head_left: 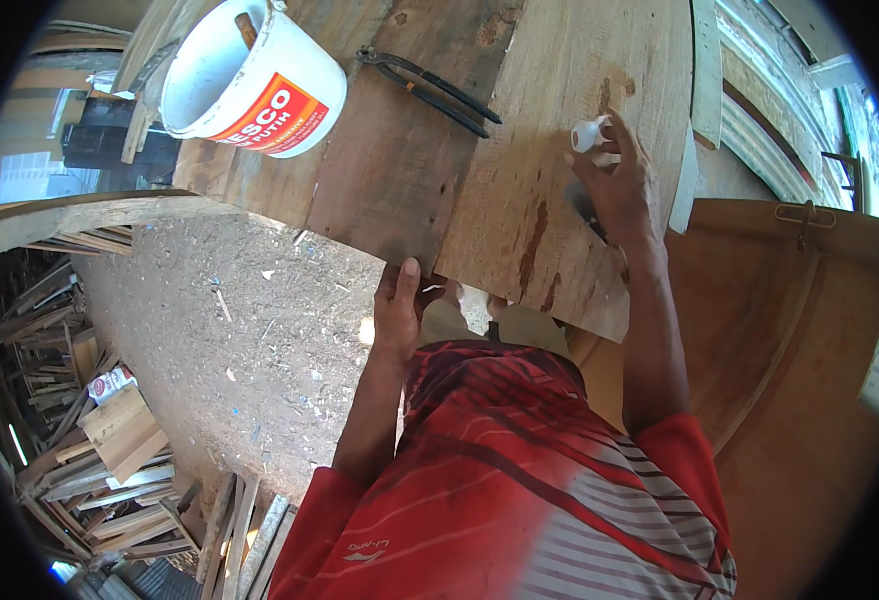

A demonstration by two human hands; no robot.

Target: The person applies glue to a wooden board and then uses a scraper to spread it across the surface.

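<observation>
My right hand (614,180) is over the right side of the wooden tabletop (399,170), its fingers closed round a small white rounded thing (587,136), perhaps plastic. The palm hides much of it, and I cannot make out its kind. Partly under that hand lies a dark, slim object (587,208), mostly covered. At the tabletop's near edge my left hand (397,305) grips the board, thumb on top and fingers beneath. Pincers (429,88) with black handles lie near the middle, apart from both hands.
A white bucket (304,80) with an orange-red label and a stick inside stands at the left of the tabletop. To the right leans a large brown panel (759,310). Scrap wood (124,430) is piled at the lower left, beside a debris-strewn dirt floor (229,330).
</observation>
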